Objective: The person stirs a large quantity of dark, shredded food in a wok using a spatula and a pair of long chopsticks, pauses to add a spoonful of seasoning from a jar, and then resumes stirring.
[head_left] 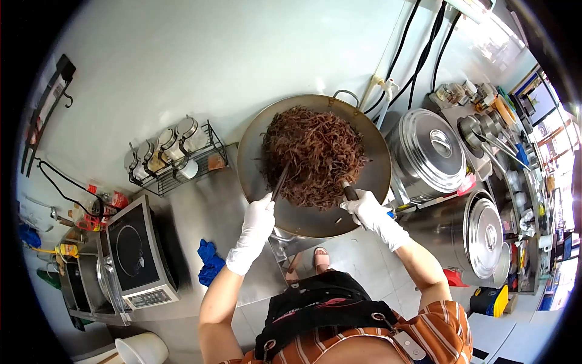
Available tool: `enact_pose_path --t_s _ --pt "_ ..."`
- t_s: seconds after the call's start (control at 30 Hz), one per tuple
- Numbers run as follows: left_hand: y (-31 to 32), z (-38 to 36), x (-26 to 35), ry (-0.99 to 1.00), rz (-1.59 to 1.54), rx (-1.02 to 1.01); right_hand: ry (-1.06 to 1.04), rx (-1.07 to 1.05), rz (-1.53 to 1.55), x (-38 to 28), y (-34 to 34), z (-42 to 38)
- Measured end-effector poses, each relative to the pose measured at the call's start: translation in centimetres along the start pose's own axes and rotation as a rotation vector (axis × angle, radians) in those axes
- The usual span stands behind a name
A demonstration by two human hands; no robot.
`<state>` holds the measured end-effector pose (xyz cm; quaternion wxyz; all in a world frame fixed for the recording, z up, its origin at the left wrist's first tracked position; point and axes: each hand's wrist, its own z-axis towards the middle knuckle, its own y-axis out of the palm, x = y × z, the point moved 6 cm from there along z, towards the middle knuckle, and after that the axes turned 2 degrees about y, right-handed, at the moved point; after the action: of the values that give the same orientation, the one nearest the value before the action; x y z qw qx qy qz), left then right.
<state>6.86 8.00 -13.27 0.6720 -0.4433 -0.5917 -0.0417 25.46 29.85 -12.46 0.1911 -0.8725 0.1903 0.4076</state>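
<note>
A wide wok [254, 142] holds a heap of dark reddish-brown food shreds [312, 155]. My left hand [259, 218], in a white glove, is closed round dark chopsticks [280, 182] at the near left rim, their tips in the heap. On the near right, my right hand [367, 211], gloved too, grips the dark handle of a utensil [350, 192]. Its metal neck runs into the shreds, which hide its working end.
Lidded steel pots [427, 148] stand right of the wok. To the left is a steel counter [212, 194] with a blue cloth [210, 262], a wire rack of jars [176, 158] and an induction cooker [136, 249]. Cables [424, 54] hang at the back wall.
</note>
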Motion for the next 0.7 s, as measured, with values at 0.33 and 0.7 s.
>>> enact_pose_path --t_s 0.33,0.7 --pt "-0.3 0.0 4.2 0.059 0.063 0.103 -0.038 -0.024 0.031 -2.5 1.4 -2.9" --pt "-3.3 -0.2 5.5 0.165 -0.012 0.193 -0.083 0.025 -0.059 -7.5 1.3 -6.5"
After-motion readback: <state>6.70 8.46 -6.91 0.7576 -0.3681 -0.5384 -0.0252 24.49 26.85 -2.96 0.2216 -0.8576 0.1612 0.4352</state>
